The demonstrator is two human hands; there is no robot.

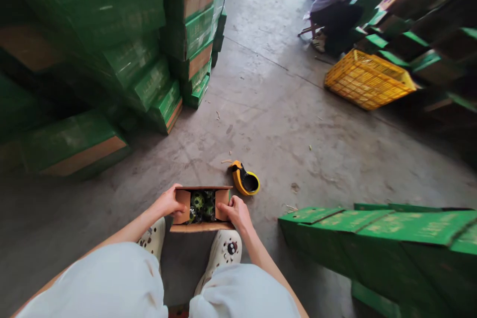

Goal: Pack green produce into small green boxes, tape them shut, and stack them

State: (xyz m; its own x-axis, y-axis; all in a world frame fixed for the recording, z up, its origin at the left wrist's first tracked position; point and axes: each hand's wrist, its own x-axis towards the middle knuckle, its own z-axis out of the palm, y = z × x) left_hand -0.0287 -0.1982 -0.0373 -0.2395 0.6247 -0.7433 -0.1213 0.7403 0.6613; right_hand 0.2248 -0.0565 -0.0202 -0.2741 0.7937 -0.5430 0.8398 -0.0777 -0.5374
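A small open cardboard box [201,227] sits between my feet, brown on the inside. Its two end flaps are folded inward, and the long flaps stand outward. Inside lie several round green items [198,201] in shiny plastic wrapping; their exact kind is hard to make out. My left hand [171,202] grips the left end of the box, thumb over the end flap. At the opposite end, my right hand [237,212] holds the right flap in the same way. Just beyond the box's right far corner, a yellow tape dispenser [246,179] rests on the floor.
Tall stacks of green cartons [149,74] rise on the left. Nearby on the right stands a row of green boxes [372,226]. A yellow plastic crate [368,79] lies farther off, near a seated person [333,2] beside more cartons. Small scraps dot the concrete floor [268,109].
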